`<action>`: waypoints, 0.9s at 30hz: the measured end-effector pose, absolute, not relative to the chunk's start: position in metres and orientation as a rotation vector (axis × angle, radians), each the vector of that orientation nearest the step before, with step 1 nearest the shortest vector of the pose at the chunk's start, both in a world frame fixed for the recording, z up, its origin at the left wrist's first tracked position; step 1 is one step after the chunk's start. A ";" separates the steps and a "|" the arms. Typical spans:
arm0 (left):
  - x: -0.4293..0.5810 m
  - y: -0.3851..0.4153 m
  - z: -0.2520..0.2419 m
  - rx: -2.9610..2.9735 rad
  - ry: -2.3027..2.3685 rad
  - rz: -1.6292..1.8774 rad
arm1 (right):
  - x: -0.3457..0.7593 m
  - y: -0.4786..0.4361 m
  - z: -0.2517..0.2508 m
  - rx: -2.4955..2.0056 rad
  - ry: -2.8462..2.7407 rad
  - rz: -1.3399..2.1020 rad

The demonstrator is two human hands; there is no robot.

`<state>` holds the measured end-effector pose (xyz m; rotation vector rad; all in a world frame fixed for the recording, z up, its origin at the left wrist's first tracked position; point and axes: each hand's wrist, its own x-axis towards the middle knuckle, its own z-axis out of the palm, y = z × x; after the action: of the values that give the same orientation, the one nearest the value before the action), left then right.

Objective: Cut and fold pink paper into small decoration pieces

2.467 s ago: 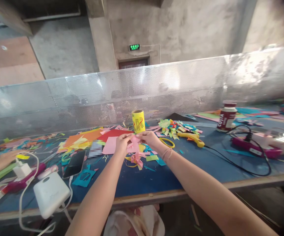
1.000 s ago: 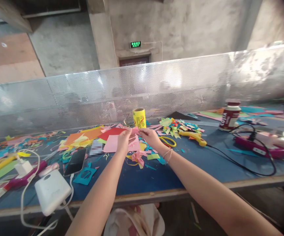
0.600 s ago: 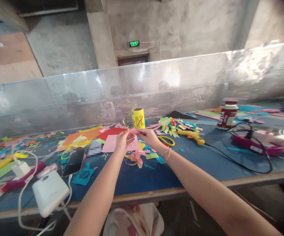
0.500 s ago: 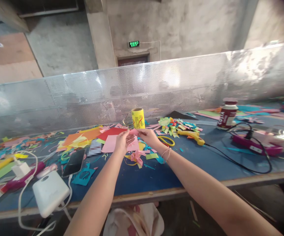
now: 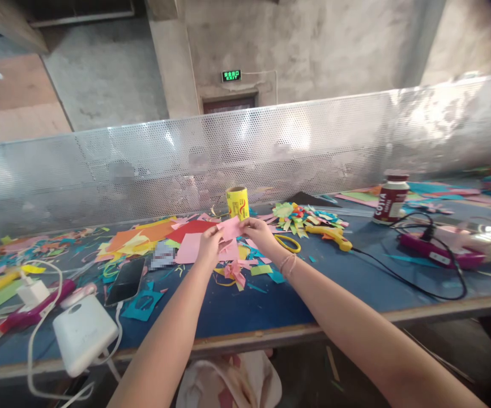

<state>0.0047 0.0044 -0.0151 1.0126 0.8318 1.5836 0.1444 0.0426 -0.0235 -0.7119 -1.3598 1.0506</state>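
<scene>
Between both hands a small piece of pink paper (image 5: 230, 229) is held up over the table. My left hand (image 5: 210, 243) is closed on its left edge, and my right hand (image 5: 259, 232) pinches its right edge. Behind the paper stands a yellow tape roll (image 5: 237, 203), partly hidden by it. Below my left hand lies a larger pink sheet (image 5: 188, 249). A pink paper bow shape (image 5: 234, 273) rests nearer me among scraps. Yellow-handled scissors (image 5: 288, 243) lie beside my right wrist, their blades hidden.
To the right are a yellow glue gun (image 5: 332, 234), a Costa bottle (image 5: 392, 199) and a purple power strip (image 5: 440, 252). Colourful paper flowers (image 5: 298, 218) sit behind. A phone (image 5: 125, 281), a white charger (image 5: 84, 334) and cables occupy the left. A perforated metal screen (image 5: 152, 164) borders the back.
The pink paper in my hands has been raised and turned, so more of its flat face shows. Both hands keep nearly the same place.
</scene>
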 end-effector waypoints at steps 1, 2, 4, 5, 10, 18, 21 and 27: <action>0.005 0.004 -0.014 0.996 0.829 1.593 | 0.144 0.042 -0.024 -0.711 -1.391 1.058; 0.004 0.004 -0.014 0.983 0.827 1.603 | 0.144 0.041 -0.023 -0.702 -1.419 1.069; 0.004 0.005 -0.014 0.965 0.825 1.612 | 0.143 0.040 -0.023 -0.673 -1.473 1.079; 0.004 0.006 -0.014 0.960 0.824 1.617 | 0.143 0.039 -0.023 -0.660 -1.498 1.072; 0.003 0.005 -0.014 0.973 0.827 1.628 | 0.144 0.038 -0.024 -0.632 -1.585 1.023; 0.003 0.005 -0.015 1.012 0.842 1.631 | 0.144 0.043 -0.024 -0.515 -1.614 0.993; 0.002 0.007 -0.016 0.979 0.862 1.649 | 0.145 0.043 -0.023 -0.550 -1.584 0.966; 0.004 0.005 -0.014 0.968 0.866 1.628 | 0.144 0.037 -0.023 -0.695 -1.679 0.819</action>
<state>0.0036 0.0046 -0.0138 0.9682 0.8659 1.6281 0.1437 0.0373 -0.0229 -0.6949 -1.6792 0.8193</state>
